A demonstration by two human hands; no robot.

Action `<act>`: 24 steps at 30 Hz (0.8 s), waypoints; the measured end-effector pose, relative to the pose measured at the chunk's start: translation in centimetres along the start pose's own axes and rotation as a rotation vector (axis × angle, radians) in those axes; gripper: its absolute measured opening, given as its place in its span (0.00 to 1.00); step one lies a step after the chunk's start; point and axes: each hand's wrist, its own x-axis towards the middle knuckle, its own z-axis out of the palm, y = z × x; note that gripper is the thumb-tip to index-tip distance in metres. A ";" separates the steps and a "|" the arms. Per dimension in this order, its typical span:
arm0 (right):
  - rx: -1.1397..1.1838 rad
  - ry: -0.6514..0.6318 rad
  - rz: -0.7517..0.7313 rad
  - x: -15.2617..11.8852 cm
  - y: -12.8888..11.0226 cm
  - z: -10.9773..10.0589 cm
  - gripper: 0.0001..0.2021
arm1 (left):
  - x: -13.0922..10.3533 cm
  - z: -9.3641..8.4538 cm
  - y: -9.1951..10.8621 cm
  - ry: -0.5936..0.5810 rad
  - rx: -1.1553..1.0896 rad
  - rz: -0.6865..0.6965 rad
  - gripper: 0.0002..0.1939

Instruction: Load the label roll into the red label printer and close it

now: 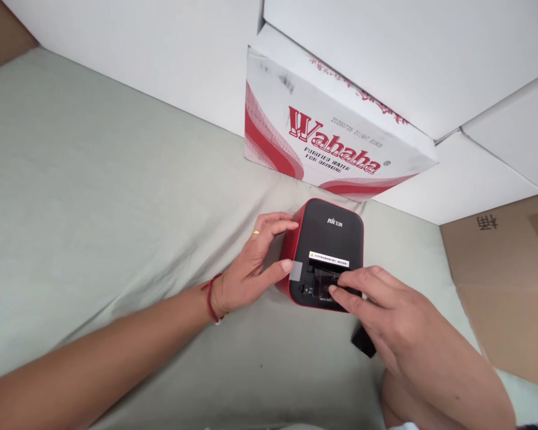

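Note:
A box-shaped device (316, 239) with a black top, red sides and a white FEIE logo sits on the cloth, probably a small printer. Near its front edge is a recess with a dark glossy piece (321, 282) in it. My left hand (253, 266) has its fingers apart, with thumb and forefinger touching the device's left edge. Over the recess, the thumb and fingers of my right hand (381, 304) are bent close together at the glossy piece; what they pinch is partly hidden. A small black part (363, 341) lies below my right hand.
A white and red Wahaha water carton (336, 131) stands just behind the device. Large white boxes (161, 54) line the back. Brown cardboard (502, 286) is at the right, with more at the upper left. Pale green cloth (94, 179) covers the surface.

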 end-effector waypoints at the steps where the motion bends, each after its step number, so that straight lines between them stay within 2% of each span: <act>1: -0.009 -0.005 -0.004 -0.1 -0.2 0.2 0.28 | 0.0 0.0 0.0 0.005 0.010 0.000 0.28; 12: -0.100 0.043 -0.041 -0.1 -0.8 0.8 0.26 | 0.1 0.0 -0.5 -0.051 -0.108 -0.149 0.43; 18: -0.101 0.042 -0.039 -0.1 -1.1 1.0 0.26 | 0.2 -0.1 -0.6 -0.076 -0.146 -0.163 0.45; 24: -0.124 0.058 -0.045 -0.1 -0.9 1.4 0.26 | 0.3 0.0 -0.7 -0.073 -0.127 -0.155 0.41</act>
